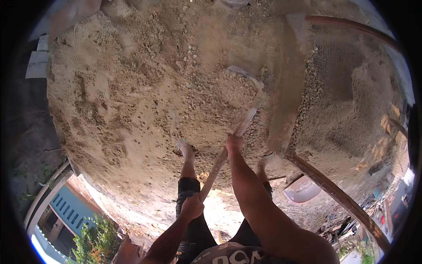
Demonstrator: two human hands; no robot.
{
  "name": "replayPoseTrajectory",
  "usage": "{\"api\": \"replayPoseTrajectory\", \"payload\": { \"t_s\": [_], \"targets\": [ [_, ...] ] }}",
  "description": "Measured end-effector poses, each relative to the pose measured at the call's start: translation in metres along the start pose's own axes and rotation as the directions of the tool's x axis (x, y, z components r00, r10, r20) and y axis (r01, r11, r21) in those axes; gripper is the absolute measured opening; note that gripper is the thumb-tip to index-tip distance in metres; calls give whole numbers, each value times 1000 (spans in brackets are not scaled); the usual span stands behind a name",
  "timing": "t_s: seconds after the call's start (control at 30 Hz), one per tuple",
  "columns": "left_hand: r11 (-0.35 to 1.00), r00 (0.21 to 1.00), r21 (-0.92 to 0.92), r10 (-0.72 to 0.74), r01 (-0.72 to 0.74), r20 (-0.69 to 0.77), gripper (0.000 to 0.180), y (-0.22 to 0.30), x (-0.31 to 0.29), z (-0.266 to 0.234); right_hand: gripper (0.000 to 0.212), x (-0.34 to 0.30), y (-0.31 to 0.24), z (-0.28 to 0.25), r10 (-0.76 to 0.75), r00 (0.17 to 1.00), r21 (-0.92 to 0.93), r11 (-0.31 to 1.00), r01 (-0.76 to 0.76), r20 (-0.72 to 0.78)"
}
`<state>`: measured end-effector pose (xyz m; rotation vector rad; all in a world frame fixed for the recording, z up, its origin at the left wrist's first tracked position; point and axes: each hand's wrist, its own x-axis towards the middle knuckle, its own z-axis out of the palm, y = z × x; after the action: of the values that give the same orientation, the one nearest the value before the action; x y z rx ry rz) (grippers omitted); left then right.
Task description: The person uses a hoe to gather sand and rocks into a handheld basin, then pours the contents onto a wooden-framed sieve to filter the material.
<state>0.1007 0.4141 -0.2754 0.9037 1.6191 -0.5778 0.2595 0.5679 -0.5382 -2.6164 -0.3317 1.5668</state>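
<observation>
A hoe with a long wooden handle (216, 169) slants across in front of me. Around the lower part of the handle my left hand (192, 207) is closed, near my left thigh. Farther up, my right hand (234, 144) grips the same handle. The hoe's wide blade (246, 75) rests at the sandy, gravelly soil (206, 105) ahead of my feet, its lower edge partly hidden by the dirt. Small stones lie around the blade.
Just right of the hoe lies a wooden board (285, 92), edging a framed wire mesh (336, 66) strewn with sand and gravel. A wooden pole (338, 193) runs to the lower right, beside a pale pan-like object (303, 190). Green plants (90, 242) grow at lower left.
</observation>
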Motion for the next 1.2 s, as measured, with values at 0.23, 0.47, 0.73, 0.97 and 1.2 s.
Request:
{"api": "replayPoseTrajectory", "payload": {
  "t_s": [0.23, 0.47, 0.73, 0.97, 1.2],
  "targets": [
    [982, 978, 173, -110, 79, 179, 28, -129, -162, 78, 37, -191, 122, -19, 245, 945, 178, 942, -285, 218],
    [962, 963, 75, -258, 263, -73, 16, -111, -217, 111, 32, -252, 150, -75, 112, 920, 435, 855, -282, 376],
    [951, 937, -227, 130, -210, -324, 39, 125, 57, 104, 40, 28, -88, -124, -541, 840, 169, 824, 541, -50],
    [937, 953, -243, 195, -251, -232, 26, 74, 137, 123, 31, 113, -37, -62, -411, 911, 93, 908, 408, 20],
    [982, 984, 88, 172, -168, -36, 24, -177, 68, 132, 51, -28, 178, 51, -47, 991, 86, 995, 58, -124]
  ]
}}
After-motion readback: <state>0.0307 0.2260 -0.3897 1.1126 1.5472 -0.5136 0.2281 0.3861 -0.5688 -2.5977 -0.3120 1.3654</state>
